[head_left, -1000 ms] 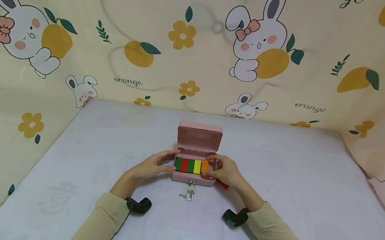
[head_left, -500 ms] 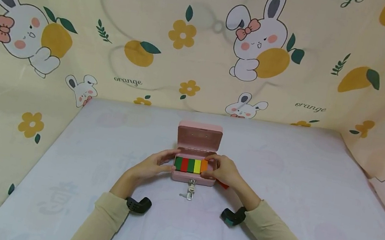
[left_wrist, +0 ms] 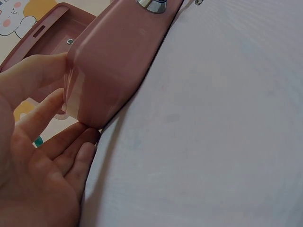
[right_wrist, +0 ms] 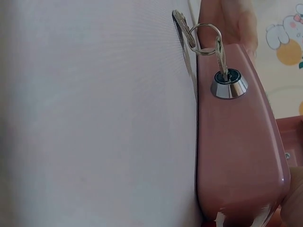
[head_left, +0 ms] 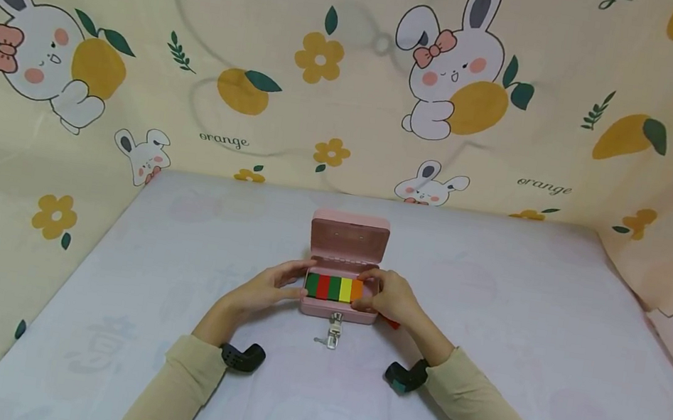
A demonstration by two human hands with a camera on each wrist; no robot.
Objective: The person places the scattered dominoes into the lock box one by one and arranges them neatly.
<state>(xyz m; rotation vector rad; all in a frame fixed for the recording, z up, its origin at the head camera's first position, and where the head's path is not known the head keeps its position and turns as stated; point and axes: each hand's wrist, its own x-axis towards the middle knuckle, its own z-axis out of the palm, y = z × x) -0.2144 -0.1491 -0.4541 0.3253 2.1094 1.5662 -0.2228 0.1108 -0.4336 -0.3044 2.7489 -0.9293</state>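
Observation:
A pink metal cash box (head_left: pixel 323 308) stands on the table with its lid raised. Inside, a row of coloured blocks runs from left to right: green (head_left: pixel 312 285), red (head_left: pixel 323 287), green (head_left: pixel 335 289), yellow (head_left: pixel 345 290) and orange (head_left: pixel 357 289). My left hand (head_left: pixel 260 292) holds the box's left end, thumb near the front corner and fingers towards the back; the left wrist view shows fingertips against its side. With thumb and fingers, my right hand (head_left: pixel 397 302) pinches the orange block at the row's right end. Keys on a ring (right_wrist: pixel 206 38) hang from the front lock (right_wrist: pixel 229 84).
A red piece (head_left: pixel 390 322) lies on the table beside the box, partly hidden by my right hand. Around the white table (head_left: pixel 495 275) hangs a cloth (head_left: pixel 337 110) printed with rabbits and oranges. A dark wrist device (head_left: pixel 242 357) sits at my left cuff.
My right hand has shifted slightly left with the orange block, which now lies flush against the yellow one. The left hand has stayed at the box's left end.

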